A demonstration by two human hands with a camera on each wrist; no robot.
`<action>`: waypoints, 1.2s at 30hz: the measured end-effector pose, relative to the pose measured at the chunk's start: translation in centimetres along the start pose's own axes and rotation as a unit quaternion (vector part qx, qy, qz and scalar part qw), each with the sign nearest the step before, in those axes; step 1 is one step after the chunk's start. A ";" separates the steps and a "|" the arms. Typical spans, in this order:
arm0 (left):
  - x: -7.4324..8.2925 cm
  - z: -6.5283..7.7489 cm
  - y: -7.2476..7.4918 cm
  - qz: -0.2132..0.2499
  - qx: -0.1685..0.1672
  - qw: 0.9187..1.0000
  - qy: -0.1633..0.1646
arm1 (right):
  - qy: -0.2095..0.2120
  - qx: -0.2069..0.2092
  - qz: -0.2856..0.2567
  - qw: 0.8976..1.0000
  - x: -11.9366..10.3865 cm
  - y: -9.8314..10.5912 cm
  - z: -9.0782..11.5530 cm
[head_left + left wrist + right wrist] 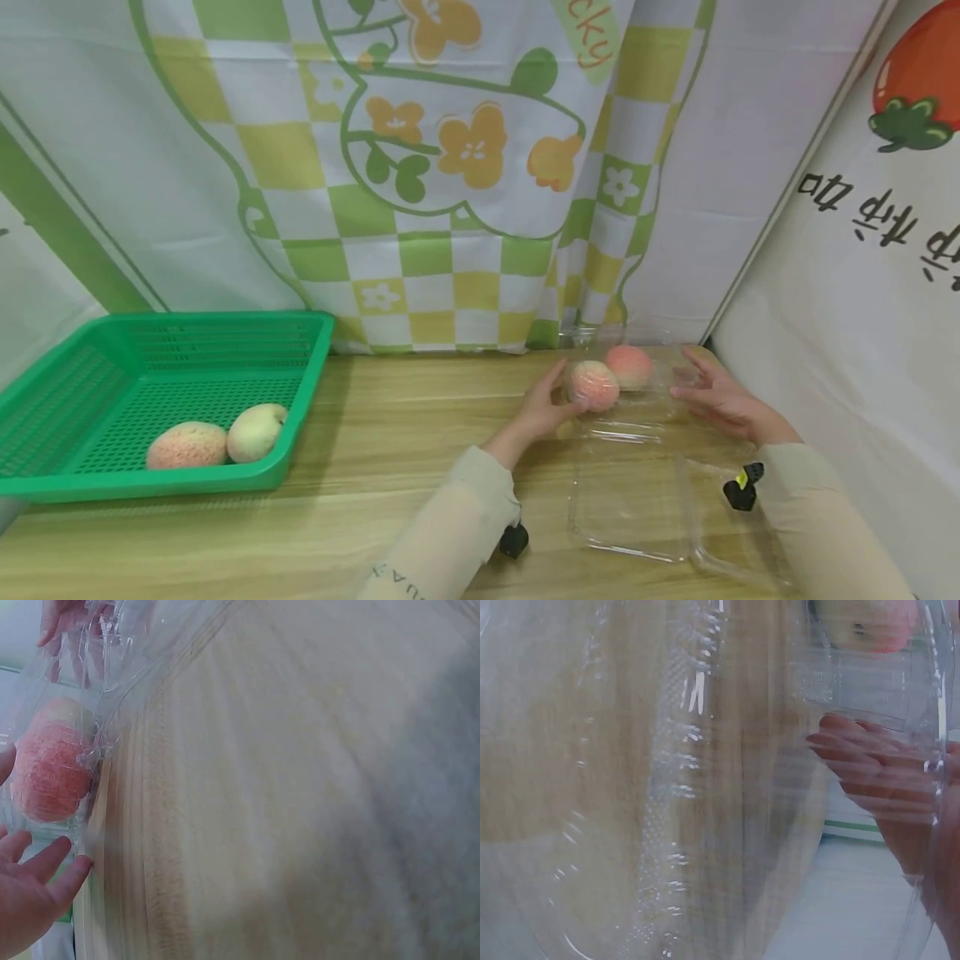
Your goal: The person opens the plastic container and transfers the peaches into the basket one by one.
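Two pinkish peaches (595, 387) lie in a clear plastic container (656, 400) at the back right of the table. At its left side is my left hand (536, 412), the thumb and spread fingers close to the nearer peach. In the left wrist view those fingers (46, 877) are apart and relaxed. My right hand (723, 400) is at the container's right side, its fingers extended. Clear plastic lies across the right wrist view, with the right hand (900, 787) seen through it. Whether either hand touches the container is hard to tell.
Further clear plastic sections (630, 500) lie on the wooden table (420, 433) between the forearms; whether they join the container cannot be told. A green basket (300, 417) with two peaches (187, 446) stands at left. A patterned curtain (465, 292) hangs behind, a white wall at right.
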State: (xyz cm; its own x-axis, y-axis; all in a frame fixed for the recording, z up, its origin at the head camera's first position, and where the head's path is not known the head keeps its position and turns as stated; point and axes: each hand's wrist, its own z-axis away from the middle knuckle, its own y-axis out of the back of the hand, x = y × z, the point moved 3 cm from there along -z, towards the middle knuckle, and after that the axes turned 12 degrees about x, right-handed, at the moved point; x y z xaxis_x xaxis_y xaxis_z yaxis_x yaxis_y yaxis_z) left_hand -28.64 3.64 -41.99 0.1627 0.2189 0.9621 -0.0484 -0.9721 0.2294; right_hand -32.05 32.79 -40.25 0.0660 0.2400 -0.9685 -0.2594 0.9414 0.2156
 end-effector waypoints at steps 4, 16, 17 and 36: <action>0.0 0.0 0.1 0.001 0.005 1.000 -0.009 | 0.003 -0.011 -0.027 1.000 -0.1 -0.3 0.0; 0.4 0.2 1.2 0.031 0.019 0.999 0.001 | 0.039 0.015 0.038 0.998 -2.2 -1.2 0.1; 0.5 0.2 1.4 0.032 0.019 0.999 0.002 | 0.042 0.016 0.042 0.998 -2.4 -1.3 0.1; 1.8 2.2 4.9 -0.002 0.022 1.000 -0.017 | 0.087 0.058 0.100 0.989 -5.7 -4.4 2.3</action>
State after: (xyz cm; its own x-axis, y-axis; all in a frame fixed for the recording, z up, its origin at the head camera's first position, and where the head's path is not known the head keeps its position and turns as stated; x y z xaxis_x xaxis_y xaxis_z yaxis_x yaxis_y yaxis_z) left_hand -26.45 -0.87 -39.44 0.1961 0.2203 0.9555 -0.0052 -0.9742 0.2257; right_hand -29.08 27.85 -35.38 -0.1453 0.3899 -0.9093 -0.1371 0.9023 0.4088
